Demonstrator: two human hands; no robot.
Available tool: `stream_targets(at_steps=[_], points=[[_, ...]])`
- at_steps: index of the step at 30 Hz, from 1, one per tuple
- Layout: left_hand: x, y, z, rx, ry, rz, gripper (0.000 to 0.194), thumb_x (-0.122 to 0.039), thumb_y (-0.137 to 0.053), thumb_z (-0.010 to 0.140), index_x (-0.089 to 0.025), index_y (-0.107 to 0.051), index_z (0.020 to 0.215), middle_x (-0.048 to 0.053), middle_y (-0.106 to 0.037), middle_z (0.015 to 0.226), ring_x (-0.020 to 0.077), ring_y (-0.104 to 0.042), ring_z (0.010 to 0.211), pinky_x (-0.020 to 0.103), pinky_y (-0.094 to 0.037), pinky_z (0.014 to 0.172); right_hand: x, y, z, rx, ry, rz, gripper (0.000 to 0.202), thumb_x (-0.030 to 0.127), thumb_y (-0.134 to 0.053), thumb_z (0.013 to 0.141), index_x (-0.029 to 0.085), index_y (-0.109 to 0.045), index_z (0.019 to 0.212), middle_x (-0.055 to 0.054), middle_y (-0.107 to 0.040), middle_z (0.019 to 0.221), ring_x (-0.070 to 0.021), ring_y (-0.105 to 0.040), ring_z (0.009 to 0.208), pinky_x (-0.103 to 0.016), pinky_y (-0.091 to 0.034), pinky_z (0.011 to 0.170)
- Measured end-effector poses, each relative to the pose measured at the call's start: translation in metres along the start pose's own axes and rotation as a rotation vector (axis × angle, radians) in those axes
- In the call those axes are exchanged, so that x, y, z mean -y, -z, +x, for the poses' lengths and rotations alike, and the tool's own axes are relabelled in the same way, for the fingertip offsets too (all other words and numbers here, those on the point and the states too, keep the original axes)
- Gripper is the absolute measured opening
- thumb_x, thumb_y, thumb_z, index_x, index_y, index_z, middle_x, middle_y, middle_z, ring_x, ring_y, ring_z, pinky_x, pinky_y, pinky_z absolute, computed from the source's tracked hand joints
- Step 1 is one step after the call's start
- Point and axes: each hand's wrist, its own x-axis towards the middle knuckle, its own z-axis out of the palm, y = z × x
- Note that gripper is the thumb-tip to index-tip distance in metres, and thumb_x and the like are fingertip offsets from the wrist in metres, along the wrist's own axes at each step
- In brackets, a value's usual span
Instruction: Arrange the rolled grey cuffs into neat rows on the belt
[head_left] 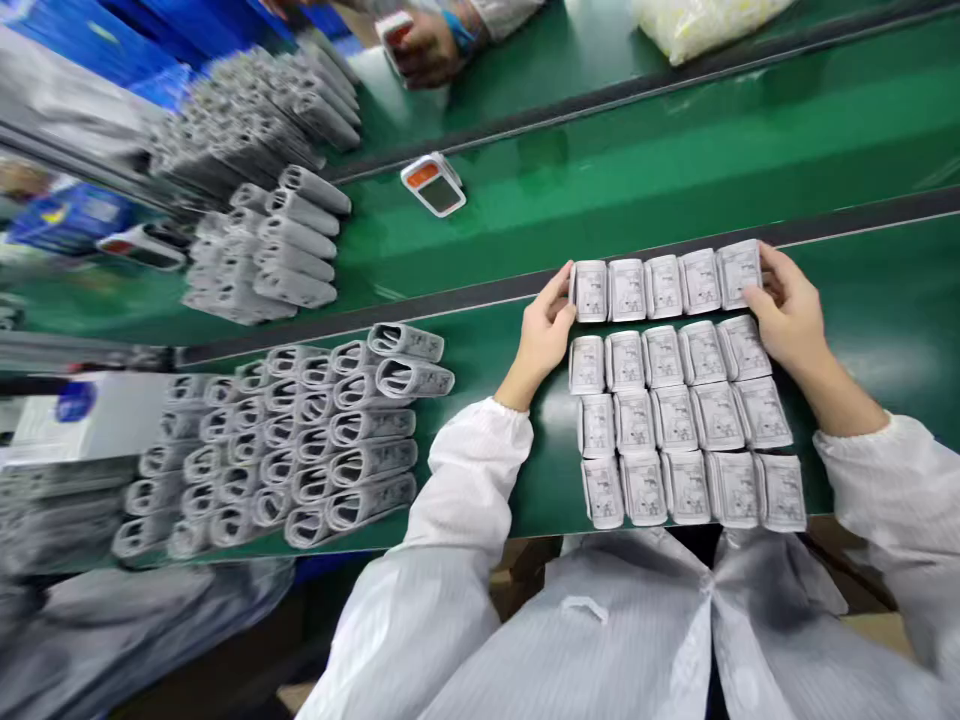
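Observation:
A top row of folded printed leaflets (664, 287) lies between my two hands at the far side of my work area. My left hand (546, 325) presses the row's left end, thumb and fingers closed on the outermost leaflet. At the other end my right hand (789, 305) grips the last leaflet, its thumb on the front edge and its fingers behind. Closer to my body, several more rows of the same leaflets (681, 420) stand side by side, their printed faces up.
Left of my arm are several rows of looped, folded leaflets (367, 425), with more stacks (289, 235) beyond. A white device (435, 184) with an orange button lies on the green belt (600, 170). Across it, another person's hand (431, 45) holds a similar device. A plastic bag (697, 25) rests behind.

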Motion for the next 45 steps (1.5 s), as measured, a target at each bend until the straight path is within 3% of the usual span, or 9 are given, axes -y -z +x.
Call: stream_targets(at_steps=[12,23,30,35,41,45], points=[[0.005,-0.002,-0.002,0.063,-0.051,0.027,0.074,-0.065,-0.065,0.108,-0.027,-0.055,0.171,0.016,-0.064,0.171,0.0362,-0.061,0.161,0.054,-0.049,0.137,-0.016,0.0,-0.003,0.001,0.032,-0.035,0.073,0.067,-0.071,0.103,0.037,-0.058,0.169,-0.011,-0.072,0.156,-0.0398,-0.079,0.125,-0.067,-0.07,0.106],[-0.004,-0.006,-0.005,-0.021,-0.038,0.053,0.067,-0.06,-0.064,0.109,-0.027,-0.06,0.167,0.014,-0.064,0.172,0.0353,-0.059,0.164,0.055,-0.048,0.139,0.007,0.006,-0.002,0.033,0.031,-0.085,0.064,0.062,-0.073,0.104,0.031,-0.068,0.16,-0.011,-0.073,0.155,-0.0379,-0.076,0.126,-0.061,-0.072,0.102],[-0.003,-0.005,-0.004,0.0,-0.052,0.054,0.066,-0.057,-0.063,0.11,-0.027,-0.058,0.168,0.014,-0.064,0.172,0.0348,-0.058,0.165,0.055,-0.046,0.141,-0.006,0.004,-0.003,0.032,0.051,-0.038,0.07,0.061,-0.076,0.102,0.035,-0.059,0.166,-0.011,-0.073,0.148,-0.0373,-0.077,0.121,-0.061,-0.072,0.099],[0.0,-0.005,-0.005,0.006,-0.052,0.026,0.071,-0.065,-0.064,0.108,-0.029,-0.058,0.169,0.013,-0.063,0.174,0.0367,-0.054,0.168,0.056,-0.047,0.14,-0.015,0.003,-0.005,0.037,0.1,-0.012,0.077,0.057,-0.076,0.102,0.039,-0.049,0.173,-0.011,-0.07,0.152,-0.0362,-0.077,0.119,-0.058,-0.073,0.09],[-0.004,-0.007,-0.007,0.057,-0.03,0.028,0.089,-0.072,-0.073,0.103,-0.03,-0.046,0.176,0.017,-0.057,0.177,0.0366,-0.065,0.158,0.054,-0.054,0.135,-0.014,0.003,-0.006,0.068,0.063,0.028,0.077,0.057,-0.078,0.101,0.039,-0.054,0.171,-0.01,-0.069,0.154,-0.0355,-0.077,0.12,-0.054,-0.075,0.086],[-0.008,-0.007,-0.007,0.049,-0.041,0.071,0.091,-0.073,-0.073,0.102,-0.029,-0.044,0.177,0.018,-0.054,0.18,0.0371,-0.063,0.16,0.054,-0.052,0.136,-0.011,0.004,-0.005,0.076,0.059,0.015,0.076,0.055,-0.078,0.1,0.039,-0.056,0.171,-0.009,-0.068,0.157,-0.0367,-0.076,0.122,-0.057,-0.075,0.091]])
